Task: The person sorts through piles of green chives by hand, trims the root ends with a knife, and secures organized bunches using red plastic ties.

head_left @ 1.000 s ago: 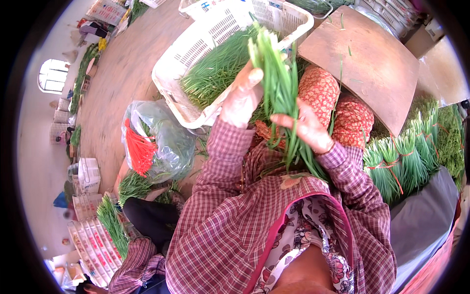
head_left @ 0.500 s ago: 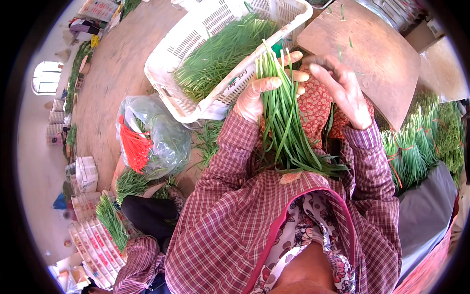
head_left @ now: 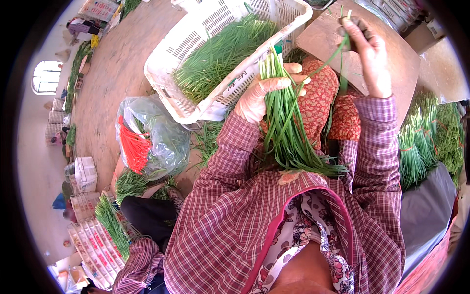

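Observation:
A thick bunch of green garlic chives (head_left: 286,125) is gripped in my left hand (head_left: 257,98), pale cut ends up, leaves hanging toward my lap. The thumb lies across its upper stems. My right hand (head_left: 369,56) is raised over the wooden board (head_left: 391,73), apart from the bunch. Between its thumb and fingers it pinches a loose chive blade (head_left: 337,51), which trails back toward the left hand. Whether more than one blade is in the pinch is hard to make out. Just beyond my left hand stands the white crate (head_left: 196,110).
Cut chives (head_left: 220,49) lie inside the crate. To the left sits a clear plastic bag (head_left: 171,142) with red ties (head_left: 134,147). Tied chive bundles (head_left: 416,142) stand at right beside a grey sheet (head_left: 426,210). Another person's plaid sleeve (head_left: 134,264) shows at lower left.
My right hand has moved from beside the bunch up and right over the board, now pinching a chive blade. My left hand still holds the bunch, almost in place.

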